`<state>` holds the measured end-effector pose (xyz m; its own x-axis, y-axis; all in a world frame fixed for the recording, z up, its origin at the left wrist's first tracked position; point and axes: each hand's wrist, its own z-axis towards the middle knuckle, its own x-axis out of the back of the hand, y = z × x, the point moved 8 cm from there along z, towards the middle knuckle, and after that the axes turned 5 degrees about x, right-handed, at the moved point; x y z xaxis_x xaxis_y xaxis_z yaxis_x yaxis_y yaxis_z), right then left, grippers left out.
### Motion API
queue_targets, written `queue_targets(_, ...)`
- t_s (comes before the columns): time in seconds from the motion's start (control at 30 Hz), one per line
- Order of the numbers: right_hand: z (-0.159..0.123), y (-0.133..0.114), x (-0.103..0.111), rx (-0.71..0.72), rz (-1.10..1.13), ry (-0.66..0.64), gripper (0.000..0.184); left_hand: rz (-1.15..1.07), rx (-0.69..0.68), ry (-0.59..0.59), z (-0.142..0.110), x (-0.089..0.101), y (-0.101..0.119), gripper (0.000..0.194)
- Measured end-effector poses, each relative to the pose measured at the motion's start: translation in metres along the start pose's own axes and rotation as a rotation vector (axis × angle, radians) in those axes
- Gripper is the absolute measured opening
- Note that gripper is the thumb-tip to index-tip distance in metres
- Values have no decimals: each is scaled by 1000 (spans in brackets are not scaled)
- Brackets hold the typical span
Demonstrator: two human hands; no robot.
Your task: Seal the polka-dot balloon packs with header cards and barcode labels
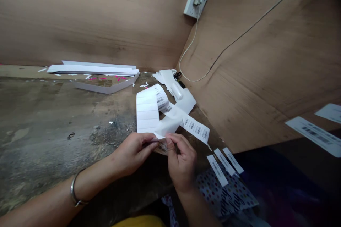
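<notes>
A curling strip of barcode labels (147,110) loops up from the worktop. My left hand (137,149) pinches its near end between thumb and fingers. Opposite it, my right hand (181,156) is closed with thumb and fingertips at the same end, at the edge of a label. What exactly sits between the right fingertips is too small to make out. Another printed stretch of labels (197,129) lies to the right, and blank white backing paper (170,122) bends between. Three loose barcode labels (217,170) hang at the table's edge, right of my right hand.
Long white paper strips (93,69) lie along the back wall, with pink and white scraps nearby. A white roll (176,91) and dark scissors-like handles (177,76) sit in the corner. A power strip (196,1) with a thin cable hangs above. A dotted bag (229,191) is at lower right.
</notes>
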<state>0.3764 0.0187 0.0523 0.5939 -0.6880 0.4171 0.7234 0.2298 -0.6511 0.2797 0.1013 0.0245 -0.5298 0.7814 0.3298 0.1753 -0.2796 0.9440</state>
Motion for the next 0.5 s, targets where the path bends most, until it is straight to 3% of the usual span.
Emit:
queue_targets(0.1, -1, 8, 6, -71, 41, 60, 12, -15, -13, -38, 0, -2, 1, 22)
queue_targets(0.3, -1, 0, 9, 41, 14, -14, 13, 58, -38, -12, 0, -3, 3, 22)
queue_targets(0.5, 0, 26, 25, -175, 6, 150, 12, 108, -6, -40, -1, -6, -4, 26)
